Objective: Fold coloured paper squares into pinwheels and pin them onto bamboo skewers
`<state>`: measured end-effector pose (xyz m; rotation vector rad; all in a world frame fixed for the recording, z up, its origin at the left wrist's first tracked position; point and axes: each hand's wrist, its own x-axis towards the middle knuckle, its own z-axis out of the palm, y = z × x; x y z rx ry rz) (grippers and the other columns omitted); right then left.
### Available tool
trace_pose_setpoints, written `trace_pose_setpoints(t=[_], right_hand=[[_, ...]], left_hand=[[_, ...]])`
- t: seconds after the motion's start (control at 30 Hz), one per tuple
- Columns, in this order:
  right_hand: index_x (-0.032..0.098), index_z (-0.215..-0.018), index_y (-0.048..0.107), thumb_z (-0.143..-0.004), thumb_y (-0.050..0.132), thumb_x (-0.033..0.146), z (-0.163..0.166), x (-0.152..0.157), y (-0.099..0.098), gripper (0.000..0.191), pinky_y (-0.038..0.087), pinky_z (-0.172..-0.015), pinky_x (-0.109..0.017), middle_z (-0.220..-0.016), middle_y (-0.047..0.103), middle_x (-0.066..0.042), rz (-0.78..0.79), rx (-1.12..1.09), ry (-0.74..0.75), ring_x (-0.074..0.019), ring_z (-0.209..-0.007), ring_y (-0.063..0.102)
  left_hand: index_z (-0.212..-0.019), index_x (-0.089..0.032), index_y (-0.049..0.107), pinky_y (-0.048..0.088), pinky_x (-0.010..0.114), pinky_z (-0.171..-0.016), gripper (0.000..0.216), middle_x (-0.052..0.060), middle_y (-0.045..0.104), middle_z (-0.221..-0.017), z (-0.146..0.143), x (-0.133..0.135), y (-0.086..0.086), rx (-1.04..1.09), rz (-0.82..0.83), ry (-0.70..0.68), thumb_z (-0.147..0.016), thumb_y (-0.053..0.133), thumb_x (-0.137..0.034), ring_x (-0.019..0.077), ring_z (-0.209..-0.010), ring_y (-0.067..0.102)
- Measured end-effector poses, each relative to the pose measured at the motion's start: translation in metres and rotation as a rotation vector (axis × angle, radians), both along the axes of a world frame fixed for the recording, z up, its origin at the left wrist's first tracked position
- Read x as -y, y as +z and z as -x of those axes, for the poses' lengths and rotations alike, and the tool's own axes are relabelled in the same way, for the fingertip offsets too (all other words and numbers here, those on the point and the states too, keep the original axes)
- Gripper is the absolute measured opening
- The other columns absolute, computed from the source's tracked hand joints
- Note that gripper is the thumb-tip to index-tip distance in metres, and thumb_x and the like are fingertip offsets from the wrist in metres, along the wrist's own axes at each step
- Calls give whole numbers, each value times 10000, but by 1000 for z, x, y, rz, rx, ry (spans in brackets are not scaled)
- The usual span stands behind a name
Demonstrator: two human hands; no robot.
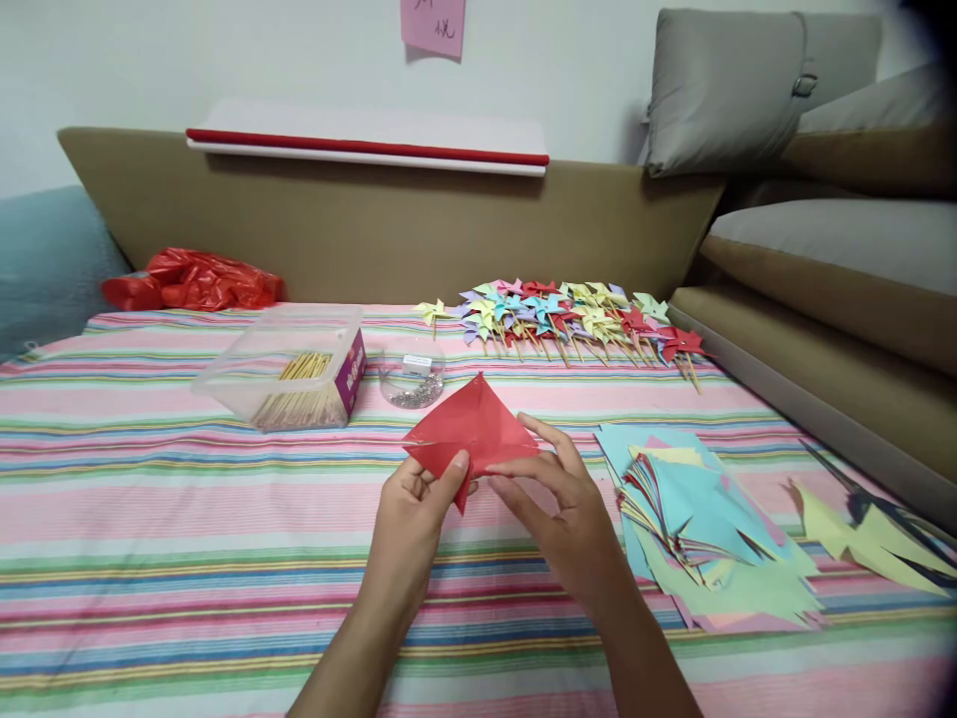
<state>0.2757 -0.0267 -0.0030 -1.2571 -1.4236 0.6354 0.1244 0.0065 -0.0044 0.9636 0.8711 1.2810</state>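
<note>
A red paper square [478,419], slit in from its corners, is held up above the striped cloth in front of me. My left hand [423,494] grips its lower left part, with the thumb pressed on top near the middle. At the lower right edge, my right hand [557,499] pinches a red flap between thumb and fingers, and its index finger stretches along the right corner. The paper's lower part is partly hidden by my fingers. Behind it stands a round clear container [411,379] of small metal pins.
A clear plastic box [246,374] of wooden sticks stands at left. Finished paper pinwheels [553,314] lie in a heap at the back. Stacked coloured paper [703,519], a cut yellow sheet [871,548] and dark scissors [859,494] lie right. Cushions [837,259] border the right side.
</note>
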Motion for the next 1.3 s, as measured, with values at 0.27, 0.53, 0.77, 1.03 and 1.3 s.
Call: trace_pose_setpoints(t=[0.27,0.53,0.77,1.03,1.3], right_hand=[[251,-839,759,-871,696,402,3,-2,2,167,544,-941,-313,-1275,591,-93,84,-254,-84,-260,-1338,516],[217,-802,722,-835,735,346,4,-3,4,134,570,-880,-310,-1177,610,-65,96,-399,-96,-210,-1047,673],[213,-776,705,-828,733,320,7,-3,6,122,578,-857,-315,-1082,620,-61,71,-382,-96,-213,-1014,667],[215,-775,710,-829,731,312,7,-2,7,113,568,-820,-310,-1066,624,-54,87,-355,-100,-204,-977,662],[215,-773,701,-835,723,319,8,-2,8,123,558,-805,-323,-1093,629,-65,95,-305,-96,-225,-1014,655]], left_hand=[[-931,-179,752,493,210,-701,188,-4,695,-755,-5,4,-1,-54,-42,-43,-852,760,-349,119,-733,610],[-935,-180,740,499,231,-749,194,16,725,-832,-7,4,-2,-84,-51,-67,-862,746,-359,136,-788,617],[-902,-161,739,502,227,-722,205,16,714,-782,-8,6,1,-85,-30,-55,-839,767,-354,135,-751,615],[-922,-170,735,512,215,-714,206,16,739,-818,-9,6,2,-76,-17,-53,-822,787,-343,128,-757,629],[-904,-166,730,513,243,-692,238,34,746,-833,-9,6,4,-116,-1,-22,-790,808,-360,148,-741,635]])
